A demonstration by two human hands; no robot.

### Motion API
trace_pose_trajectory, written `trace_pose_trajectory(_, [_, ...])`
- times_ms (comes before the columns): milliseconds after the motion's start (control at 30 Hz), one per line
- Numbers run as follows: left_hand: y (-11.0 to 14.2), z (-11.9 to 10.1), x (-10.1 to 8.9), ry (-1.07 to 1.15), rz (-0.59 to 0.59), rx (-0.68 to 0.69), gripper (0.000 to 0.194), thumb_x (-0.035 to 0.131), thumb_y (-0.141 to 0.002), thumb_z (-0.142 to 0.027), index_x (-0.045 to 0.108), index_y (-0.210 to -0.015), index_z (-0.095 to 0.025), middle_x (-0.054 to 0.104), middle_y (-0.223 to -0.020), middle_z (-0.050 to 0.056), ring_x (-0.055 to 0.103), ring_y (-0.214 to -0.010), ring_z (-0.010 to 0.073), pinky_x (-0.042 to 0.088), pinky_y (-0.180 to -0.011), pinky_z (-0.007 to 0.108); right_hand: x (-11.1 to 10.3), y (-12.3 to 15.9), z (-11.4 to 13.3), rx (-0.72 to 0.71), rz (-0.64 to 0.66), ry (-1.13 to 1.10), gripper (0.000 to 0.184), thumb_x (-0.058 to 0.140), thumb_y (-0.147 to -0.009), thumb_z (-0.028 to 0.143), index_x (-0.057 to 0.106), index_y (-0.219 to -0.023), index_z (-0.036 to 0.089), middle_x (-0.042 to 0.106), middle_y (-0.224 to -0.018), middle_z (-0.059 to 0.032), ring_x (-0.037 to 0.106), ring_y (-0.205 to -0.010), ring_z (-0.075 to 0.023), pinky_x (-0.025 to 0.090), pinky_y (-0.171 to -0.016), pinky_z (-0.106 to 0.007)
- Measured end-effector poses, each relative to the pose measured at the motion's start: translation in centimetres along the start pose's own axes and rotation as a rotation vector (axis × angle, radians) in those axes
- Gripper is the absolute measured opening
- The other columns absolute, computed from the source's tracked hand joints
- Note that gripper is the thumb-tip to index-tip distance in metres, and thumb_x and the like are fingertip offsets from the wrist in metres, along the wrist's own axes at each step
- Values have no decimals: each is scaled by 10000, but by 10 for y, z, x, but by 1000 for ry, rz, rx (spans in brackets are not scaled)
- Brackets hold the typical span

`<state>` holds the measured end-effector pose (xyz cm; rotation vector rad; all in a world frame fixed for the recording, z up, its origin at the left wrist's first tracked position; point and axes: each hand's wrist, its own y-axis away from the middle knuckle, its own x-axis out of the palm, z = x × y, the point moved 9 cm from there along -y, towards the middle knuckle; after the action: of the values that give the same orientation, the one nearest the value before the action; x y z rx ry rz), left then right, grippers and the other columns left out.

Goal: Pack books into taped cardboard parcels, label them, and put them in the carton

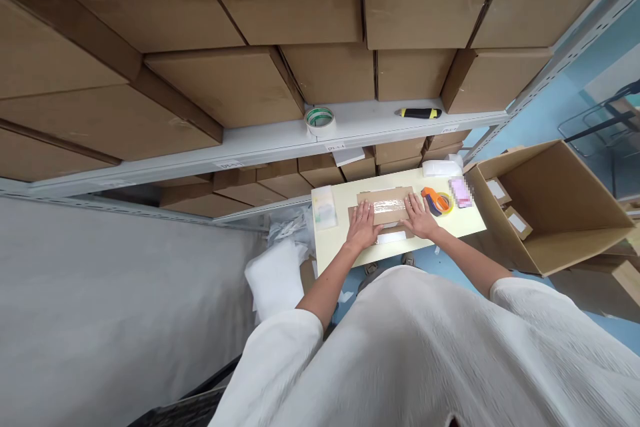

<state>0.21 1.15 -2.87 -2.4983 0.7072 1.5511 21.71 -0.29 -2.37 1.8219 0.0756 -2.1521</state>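
A brown cardboard box (383, 196) with open-looking flaps lies on the small pale yellow table (327, 247). A shiny clear strip (389, 206), which looks like packing tape, runs along its top. My left hand (364, 228) rests flat on the left side of the cardboard, fingers stretched out. On the right side my right hand (420, 217) lies in the same way, its fingers spread. White paper or a label (391, 237) shows at the box's near edge. Just right of my right hand is an orange tape dispenser (431, 199) with a yellow ring beside it.
A pink item (461, 193), partly blurred, and a white packet (443, 168) lie at the table's right. A tape roll (320, 120) and a utility knife (421, 113) sit on the box-filled shelf. A large open carton (575, 213) stands right; white padding (275, 278) lies left.
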Motion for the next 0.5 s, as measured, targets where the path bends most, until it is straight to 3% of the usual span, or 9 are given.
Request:
trace_pose_trajectory(133, [-9, 11, -6, 113, -85, -181, 916, 490, -1042, -613, 238, -1756, -97, 82, -1855, 230, 16, -1736, 388, 32, -1384, 656, -10, -2, -15, 157, -49, -84, 852, 317, -1102, 643, 236, -1775, 127, 159, -1846, -208, 132, -1713, -407, 77, -1352, -688])
trace_pose_trajectory(233, [-23, 23, -24, 296, -209, -314, 816, 439, -1076, -541, 208, -1763, -167, 101, -1861, 206, 139, -1723, 399, 195, -1362, 660, -20, -16, -26, 323, -86, -321, 815, 291, -1109, 618, 243, -1773, 148, 348, -1782, -227, 337, -1640, -429, 258, -1305, -689])
trace_pose_trajectory(300, [-32, 29, -32, 436, -209, -390, 798, 455, -1075, -474, 183, -1764, -176, 257, -1821, 224, 279, -1685, 397, 278, -1342, 632, -27, -28, -31, 401, -93, -488, 828, 295, -1104, 625, 248, -1769, 135, 476, -1701, -241, 450, -1569, -436, 351, -1269, -659])
trace_pose_trajectory(367, [-38, 29, -44, 514, -230, -419, 795, 503, -1062, -434, 199, -1759, -204, 400, -1753, 215, 385, -1633, 388, 336, -1324, 602, -39, -37, -32, 411, -131, -596, 857, 325, -1091, 652, 262, -1763, 125, 536, -1647, -242, 489, -1533, -434, 375, -1263, -637])
trace_pose_trajectory(500, [-32, 22, -85, 523, -421, -382, 794, 540, -1066, -422, 197, -1764, -260, 485, -1643, 181, 487, -1545, 334, 397, -1299, 515, -84, -40, -27, 315, -361, -646, 837, 350, -1096, 656, 238, -1771, 174, 498, -1660, -210, 442, -1550, -394, 347, -1290, -611])
